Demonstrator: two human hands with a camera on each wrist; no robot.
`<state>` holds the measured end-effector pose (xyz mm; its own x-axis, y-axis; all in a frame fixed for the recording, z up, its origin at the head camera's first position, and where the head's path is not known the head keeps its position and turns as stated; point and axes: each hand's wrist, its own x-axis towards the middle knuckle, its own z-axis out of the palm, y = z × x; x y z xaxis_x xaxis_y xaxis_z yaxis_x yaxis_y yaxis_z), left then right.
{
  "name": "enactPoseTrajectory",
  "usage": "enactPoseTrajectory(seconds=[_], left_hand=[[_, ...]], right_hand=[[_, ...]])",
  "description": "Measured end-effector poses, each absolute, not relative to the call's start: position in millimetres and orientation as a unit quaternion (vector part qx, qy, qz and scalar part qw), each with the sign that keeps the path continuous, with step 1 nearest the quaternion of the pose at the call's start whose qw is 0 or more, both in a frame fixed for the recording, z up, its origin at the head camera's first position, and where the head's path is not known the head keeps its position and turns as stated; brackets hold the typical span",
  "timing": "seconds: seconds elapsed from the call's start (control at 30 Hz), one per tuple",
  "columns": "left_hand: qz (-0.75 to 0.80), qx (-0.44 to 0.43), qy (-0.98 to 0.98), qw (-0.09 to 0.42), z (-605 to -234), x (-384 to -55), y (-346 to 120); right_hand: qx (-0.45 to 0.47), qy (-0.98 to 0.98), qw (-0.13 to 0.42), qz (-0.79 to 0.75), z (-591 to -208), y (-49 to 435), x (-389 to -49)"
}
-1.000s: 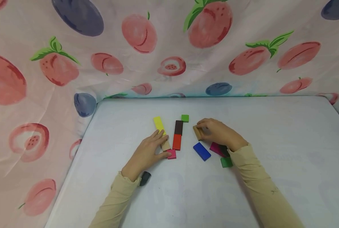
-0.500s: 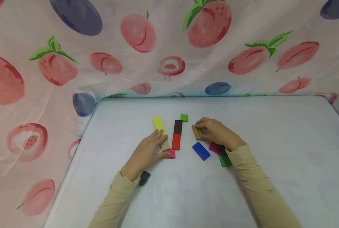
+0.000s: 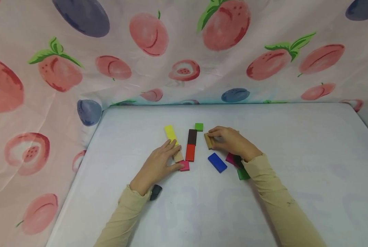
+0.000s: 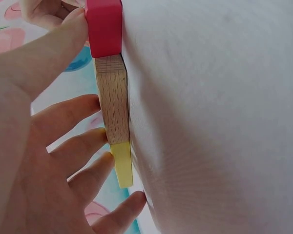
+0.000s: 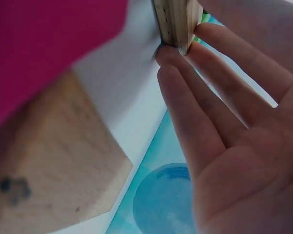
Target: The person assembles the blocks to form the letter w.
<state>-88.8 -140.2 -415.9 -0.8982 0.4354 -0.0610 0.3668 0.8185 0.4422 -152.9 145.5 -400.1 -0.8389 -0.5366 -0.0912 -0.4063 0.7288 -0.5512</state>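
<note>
My left hand [image 3: 156, 164] lies with spread fingers along a row of wooden blocks. Its fingertips touch a plain wood block [image 4: 115, 105] and a yellow block [image 3: 170, 132]; the thumb touches a pink block [image 3: 185, 166] at the near end. My right hand [image 3: 236, 142] pinches a tan wooden block [image 3: 208, 141] between thumb and fingers, low at the tabletop. In the right wrist view that wooden block [image 5: 176, 24] shows at the fingertips. Between the hands, a dark brown block [image 3: 192, 137] and a red block [image 3: 190, 153] lie end to end.
A light green block [image 3: 198, 127] sits behind the dark brown one. A blue block [image 3: 217, 162] lies before my right hand. Under that wrist are a magenta block [image 3: 231, 158] and a dark green block [image 3: 242, 174], partly hidden. Fruit-patterned cloth [image 3: 116, 92] borders the white table [image 3: 202, 212].
My right hand has slid the tan wooden block a little to the left, closer to the dark brown block. The left hand stays on its row. The head view has shifted slightly.
</note>
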Motion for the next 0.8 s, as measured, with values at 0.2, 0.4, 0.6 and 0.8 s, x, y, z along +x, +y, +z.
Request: enactPoseTrajectory(seconds=[0.2,0.4,0.6,0.8], left_hand=[[0.212,0.210,0.951,0.079,-416.6,-89.4,-139.8],[0.214,0.204,0.951,0.089,-417.4,-89.9,-139.9],[0.212,0.204,0.952,0.087,-418.3,-89.7,-139.8],[0.216,0.204,0.951,0.088,-416.0,-89.5,-139.1]], right_hand=[[-0.262,0.919,0.123,-0.266,-399.2,142.3,-155.4],[-0.258,0.917,0.131,-0.274,-400.4,140.3,-158.8],[-0.257,0.915,0.137,-0.280,-399.4,138.8,-162.0],[-0.262,0.913,0.133,-0.282,-398.1,137.4,-163.5]])
